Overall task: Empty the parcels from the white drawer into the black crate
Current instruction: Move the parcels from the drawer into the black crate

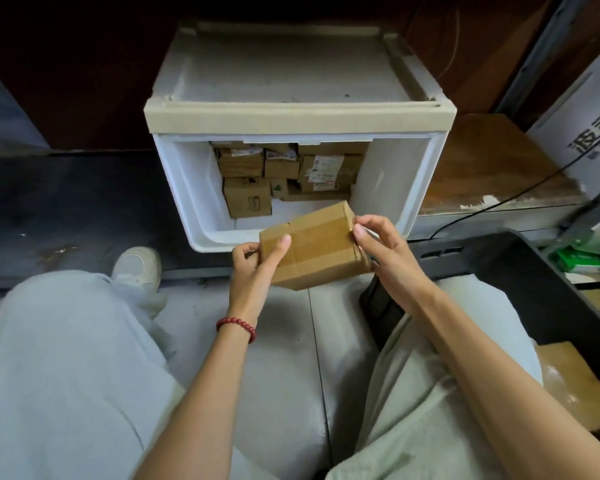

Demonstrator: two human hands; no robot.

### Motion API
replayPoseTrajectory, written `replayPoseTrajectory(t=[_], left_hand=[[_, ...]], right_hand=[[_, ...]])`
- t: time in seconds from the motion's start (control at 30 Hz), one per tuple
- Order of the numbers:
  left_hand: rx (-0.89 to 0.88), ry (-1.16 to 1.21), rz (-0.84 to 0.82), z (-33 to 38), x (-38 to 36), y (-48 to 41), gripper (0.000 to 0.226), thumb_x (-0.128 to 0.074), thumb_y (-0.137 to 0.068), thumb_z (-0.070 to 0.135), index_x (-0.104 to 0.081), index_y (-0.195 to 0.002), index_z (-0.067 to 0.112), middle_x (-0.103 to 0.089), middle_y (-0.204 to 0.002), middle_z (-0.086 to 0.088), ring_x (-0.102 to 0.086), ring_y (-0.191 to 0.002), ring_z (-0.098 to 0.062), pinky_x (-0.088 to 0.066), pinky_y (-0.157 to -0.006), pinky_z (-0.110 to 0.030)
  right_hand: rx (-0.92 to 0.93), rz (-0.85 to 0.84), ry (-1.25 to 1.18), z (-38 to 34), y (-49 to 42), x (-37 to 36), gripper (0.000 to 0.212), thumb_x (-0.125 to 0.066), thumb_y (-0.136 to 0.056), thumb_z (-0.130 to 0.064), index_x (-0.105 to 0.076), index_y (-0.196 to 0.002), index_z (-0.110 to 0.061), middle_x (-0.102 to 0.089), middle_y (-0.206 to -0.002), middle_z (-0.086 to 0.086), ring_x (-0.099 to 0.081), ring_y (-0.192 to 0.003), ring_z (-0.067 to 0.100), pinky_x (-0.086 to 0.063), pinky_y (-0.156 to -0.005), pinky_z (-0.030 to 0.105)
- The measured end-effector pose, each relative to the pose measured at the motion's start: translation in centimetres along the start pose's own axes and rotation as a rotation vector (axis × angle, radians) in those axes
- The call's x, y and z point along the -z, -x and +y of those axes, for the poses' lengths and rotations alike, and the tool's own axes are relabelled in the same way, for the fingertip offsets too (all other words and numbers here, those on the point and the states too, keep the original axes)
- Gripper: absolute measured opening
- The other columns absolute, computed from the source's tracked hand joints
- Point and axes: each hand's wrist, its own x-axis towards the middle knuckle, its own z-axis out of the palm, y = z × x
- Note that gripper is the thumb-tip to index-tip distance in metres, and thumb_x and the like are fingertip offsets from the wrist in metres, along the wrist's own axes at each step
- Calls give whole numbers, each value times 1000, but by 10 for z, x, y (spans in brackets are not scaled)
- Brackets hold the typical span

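We are holding one parcel [312,244] just over the front edge of the one drawer [201,216], taped face up, long axis running left to right. Left hand [257,261] is gripping its left end, thumb on top. Right hand [378,247] is pinching its right end. At least six stacked parcels [284,171] are sitting at the drawer's back. One crate [499,258] is standing to our right.

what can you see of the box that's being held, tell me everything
The held parcel is a small plain brown cardboard box, closed, with a wide band of tape across its top face. No label shows on the visible sides. It is held at an angle in the air, just before the open white drawer. The left hand grips its left end, thumb on top; the right hand pinches its right edge.
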Motion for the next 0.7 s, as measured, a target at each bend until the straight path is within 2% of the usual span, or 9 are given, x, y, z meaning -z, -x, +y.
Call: replayPoseTrajectory(t=[0.1,0.2,0.23,0.3,0.37,0.43,0.53,0.6,0.7], left_hand=[[-12,29,8,-4,-2,-5,90,-74,-54,73,-43,-126,30,-60,-119,9,-57,-112,-11,-49,-97,-45],[-59,-37,-22,1,-11,-6,90,-79,-61,58,-40,-136,27,-59,-119,6,-58,-110,-9,-51,-88,-28],[-74,-110,-21,-1,-14,-6,89,-80,-63,53,-38,-137,29,-56,-120,6,-55,-111,-9,-49,-83,-23],[-79,-213,22,-8,-18,-4,95,-84,-61,49,-34,-140,32,-48,-124,6,-50,-112,-10,-49,-88,-26],[-57,-238,60,-18,-22,-1,106,-88,-58,44,-29,-145,30,-40,-127,4,-48,-112,-11,-46,-98,-33],[-31,-246,73,-25,-30,0,109,-90,-56,38,-29,-146,26,-34,-126,5,-46,-110,-9,-40,-100,-25],[-28,-231,34,-28,-40,-4,98,-93,-47,42,-48,-134,28,-42,-129,4,-52,-110,-8,-43,-102,-27],[-50,-180,-22,-21,-45,-6,92,-93,-49,38,-50,-130,27,-54,-128,3,-58,-110,-9,-50,-98,-35],[-99,-60,-105,5,-61,-4,73,-83,-71,15,-44,-132,20,-57,-130,3,-60,-106,-3,-55,-84,-22]], right_hand=[[-71,13,-24,6,-4,-5,63,-72,-77,-52,-48,-131,-33,-55,-131,-15,-50,-123,4,-39,-104,29],[-142,28,-129,7,-10,-8,88,-70,-75,-57,-38,-145,-13,-55,-138,4,-55,-125,16,-38,-111,40],[-157,36,-163,8,-13,-9,82,-66,-81,-53,-39,-143,-7,-57,-136,8,-59,-121,16,-41,-110,41],[-153,62,-140,4,-15,-13,52,-57,-96,-37,-48,-133,-2,-60,-131,15,-62,-115,15,-44,-106,39],[-105,108,-9,3,-16,-14,44,-56,-97,-23,-46,-127,8,-56,-130,26,-60,-117,24,-41,-107,47],[-19,90,205,6,-18,-12,41,-59,-91,-19,-51,-114,15,-55,-119,34,-62,-106,32,-42,-101,56],[8,107,427,12,-18,-1,20,-58,-87,-5,-65,-104,2,-62,-112,19,-62,-104,30,-53,-94,39],[37,93,461,4,-19,8,25,-61,-86,-8,-65,-110,-5,-64,-115,13,-63,-105,27,-53,-94,42],[-9,53,388,-19,-18,31,50,-58,-93,-5,-43,-139,-14,-59,-124,4,-58,-111,15,-48,-100,32]])
